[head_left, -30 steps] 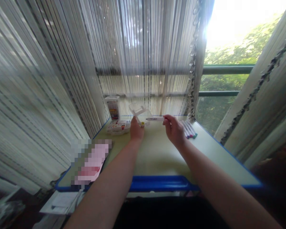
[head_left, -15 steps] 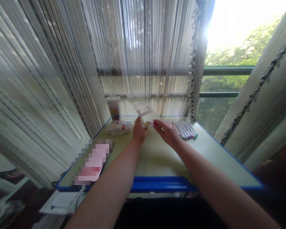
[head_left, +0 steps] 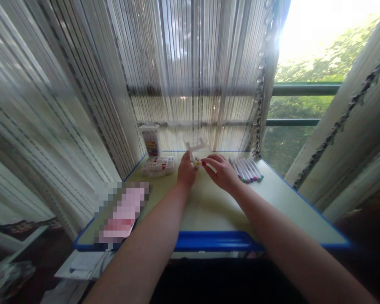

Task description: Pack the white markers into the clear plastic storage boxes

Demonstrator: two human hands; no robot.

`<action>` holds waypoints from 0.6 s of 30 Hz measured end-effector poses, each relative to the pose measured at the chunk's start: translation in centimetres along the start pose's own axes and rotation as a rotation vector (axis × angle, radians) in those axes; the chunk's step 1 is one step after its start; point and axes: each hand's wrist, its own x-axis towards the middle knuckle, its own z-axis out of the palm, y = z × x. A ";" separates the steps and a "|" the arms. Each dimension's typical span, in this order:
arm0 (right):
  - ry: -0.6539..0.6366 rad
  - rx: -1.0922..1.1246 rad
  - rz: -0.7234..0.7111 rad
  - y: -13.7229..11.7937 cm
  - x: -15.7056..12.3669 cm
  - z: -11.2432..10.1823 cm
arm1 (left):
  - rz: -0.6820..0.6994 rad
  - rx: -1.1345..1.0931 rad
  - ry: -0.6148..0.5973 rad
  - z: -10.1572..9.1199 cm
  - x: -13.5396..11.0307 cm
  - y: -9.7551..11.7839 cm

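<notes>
My left hand (head_left: 186, 170) rests on the pale table (head_left: 209, 207) with its fingers closed around the base of a clear plastic marker case (head_left: 196, 144) that tilts up toward the window. My right hand (head_left: 221, 171) is beside it, fingers pinched on a white marker with a red cap (head_left: 204, 163), its tip at the mouth of the case next to a yellow-capped marker (head_left: 196, 164). A row of several white markers with coloured caps (head_left: 247, 169) lies just right of my right hand.
A small upright box (head_left: 150, 140) and a flat pack of markers (head_left: 158, 165) sit at the back left of the table. A blurred pink item (head_left: 122, 213) lies near the front left corner. Striped curtains hang behind; an open window with green rails is at the right.
My right hand brought the marker from held level above the table down and left to the case by my left hand. The row of markers is now uncovered.
</notes>
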 end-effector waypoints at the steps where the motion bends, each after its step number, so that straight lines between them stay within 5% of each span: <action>1: -0.010 -0.002 0.007 0.1 0.0 0.0 | 0.003 0.008 0.005 0.0 0.0 0.1; 18: 0.049 -0.041 -0.009 0.6 0.0 0.1 | 0.089 0.004 -0.047 0.3 -0.1 0.5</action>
